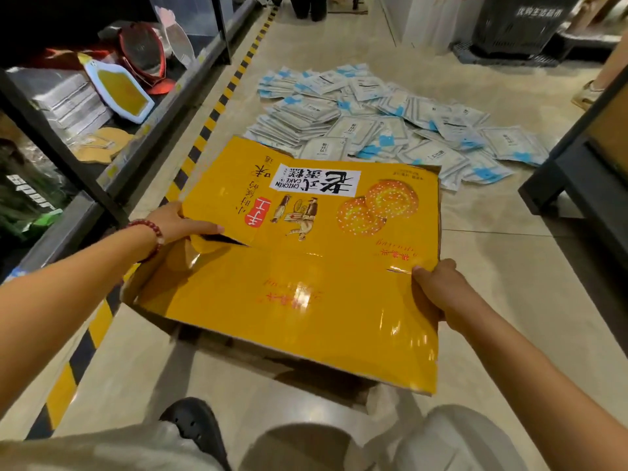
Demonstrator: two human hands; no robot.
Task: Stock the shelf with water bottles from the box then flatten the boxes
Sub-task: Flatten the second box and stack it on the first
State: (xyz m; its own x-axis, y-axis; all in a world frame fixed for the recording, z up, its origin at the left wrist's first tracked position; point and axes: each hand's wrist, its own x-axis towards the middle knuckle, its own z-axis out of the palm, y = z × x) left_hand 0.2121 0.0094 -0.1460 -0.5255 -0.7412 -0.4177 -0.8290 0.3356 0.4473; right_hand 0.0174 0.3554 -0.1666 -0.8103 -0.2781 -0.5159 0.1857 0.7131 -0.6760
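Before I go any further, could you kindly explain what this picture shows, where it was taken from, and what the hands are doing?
There is no machine here. The one picture comes from a camera worn on a person's head, looking forward and down a shop aisle. The left hand, with a red bead bracelet, and the right hand each grip an edge of a yellow cake box, which looks mostly flattened and is held above the tiled floor. Beyond it, white-and-blue packets lie scattered on the floor. A dark shelf unit stands on the left. No water bottles are visible.
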